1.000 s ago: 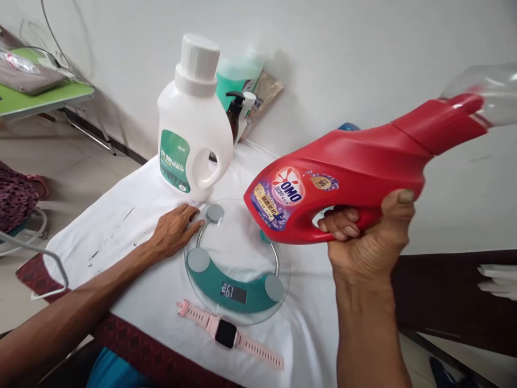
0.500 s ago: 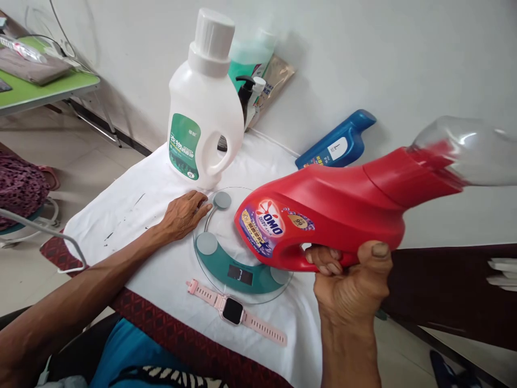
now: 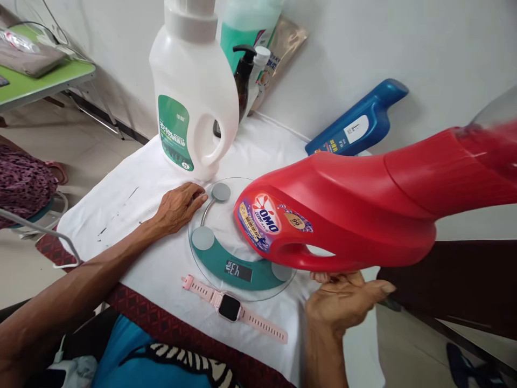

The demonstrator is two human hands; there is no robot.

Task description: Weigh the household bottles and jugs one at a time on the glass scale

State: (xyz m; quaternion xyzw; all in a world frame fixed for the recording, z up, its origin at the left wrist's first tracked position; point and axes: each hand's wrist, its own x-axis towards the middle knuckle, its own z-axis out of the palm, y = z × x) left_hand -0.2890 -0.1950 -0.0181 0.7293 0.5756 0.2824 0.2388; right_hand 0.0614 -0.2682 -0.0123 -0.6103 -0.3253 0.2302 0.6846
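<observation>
My right hand [image 3: 343, 304] is palm up under the handle of a red OMO detergent bottle [image 3: 355, 207], cupping it from below, fingers out of the handle hole. The bottle lies tilted, its base low over a round glass scale [image 3: 226, 264] and its clear-capped neck rising off to the right. The scale's display is lit. My left hand [image 3: 177, 205] lies flat on the white cloth [image 3: 133, 215], fingertips at the scale's left rim. A large white detergent jug [image 3: 194, 91] stands upright just behind that hand.
A pink smartwatch [image 3: 232, 307] lies in front of the scale. A blue bottle [image 3: 357, 124] leans against the wall behind. A pump bottle [image 3: 243, 75] and a green refill pouch [image 3: 242, 27] stand behind the jug. A green table [image 3: 36, 81] is at far left.
The red bottle has come down and nearer, its base now over the scale. My right fingers have slipped out of the handle to the underside. The left hand stayed put.
</observation>
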